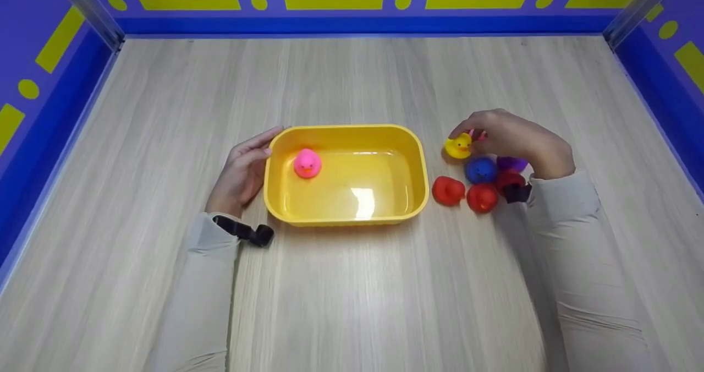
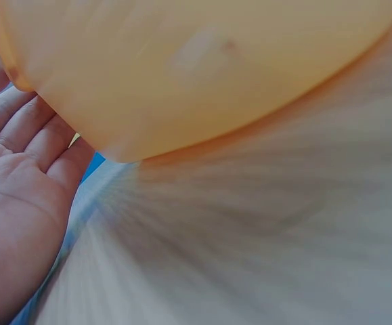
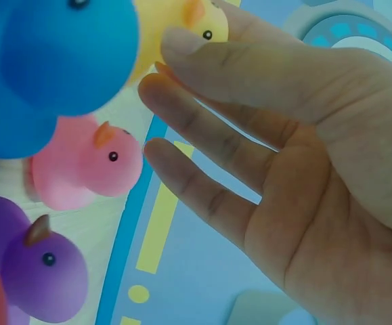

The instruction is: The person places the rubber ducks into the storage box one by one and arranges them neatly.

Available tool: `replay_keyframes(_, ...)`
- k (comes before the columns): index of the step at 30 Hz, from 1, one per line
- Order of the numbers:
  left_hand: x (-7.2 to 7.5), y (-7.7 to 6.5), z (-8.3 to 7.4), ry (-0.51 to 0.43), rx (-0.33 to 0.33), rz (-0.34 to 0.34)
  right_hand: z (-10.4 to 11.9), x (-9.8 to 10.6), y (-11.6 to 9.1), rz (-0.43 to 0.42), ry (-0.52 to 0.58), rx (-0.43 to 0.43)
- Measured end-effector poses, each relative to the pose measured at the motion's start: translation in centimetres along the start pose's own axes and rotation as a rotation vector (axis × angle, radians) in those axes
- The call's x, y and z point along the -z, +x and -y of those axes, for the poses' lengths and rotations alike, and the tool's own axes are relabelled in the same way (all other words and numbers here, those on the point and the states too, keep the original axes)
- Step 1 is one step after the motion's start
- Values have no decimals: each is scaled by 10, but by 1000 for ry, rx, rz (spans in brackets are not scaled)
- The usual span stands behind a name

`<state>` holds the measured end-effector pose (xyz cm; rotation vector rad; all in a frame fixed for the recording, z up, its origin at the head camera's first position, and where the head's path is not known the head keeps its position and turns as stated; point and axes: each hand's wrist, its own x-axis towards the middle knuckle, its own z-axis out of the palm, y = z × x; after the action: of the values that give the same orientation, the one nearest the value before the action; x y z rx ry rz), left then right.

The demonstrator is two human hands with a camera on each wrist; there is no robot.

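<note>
Right hand (image 3: pixel 297 162): thumb against the yellow duck (image 3: pixel 152 30), lower fingers apart
Blue duck (image 3: pixel 67 54): foremost, cut by the top edge
Pink duck (image 3: pixel 111 169): partly behind the blue one, near a fingertip
Purple duck (image 3: pixel 50 284): lower left

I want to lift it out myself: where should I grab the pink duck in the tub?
Try the sides of its head, coming straight down from above. The duck seems to sit upright, its head round and uncovered, while the walls of the tub stand all around, so reaching in sideways would probably be harder.
</note>
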<state>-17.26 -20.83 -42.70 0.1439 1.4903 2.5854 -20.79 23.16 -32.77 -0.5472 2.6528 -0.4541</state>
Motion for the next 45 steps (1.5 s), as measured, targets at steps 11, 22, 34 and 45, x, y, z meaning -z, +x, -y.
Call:
replay_keyframes(11,1,1,0,4,-3,20,12,6,-1,-12,23,28)
replay_keyframes(22,1,1,0,9,-7,24,21,9,1,-73,-46,192)
replay_keyframes(34,0,0,0,4,-2,20,39,15,4,-98,-91,167)
replay_keyframes(45,0,-1,-1,11,-7,20,55,18,8,-150,-120,212)
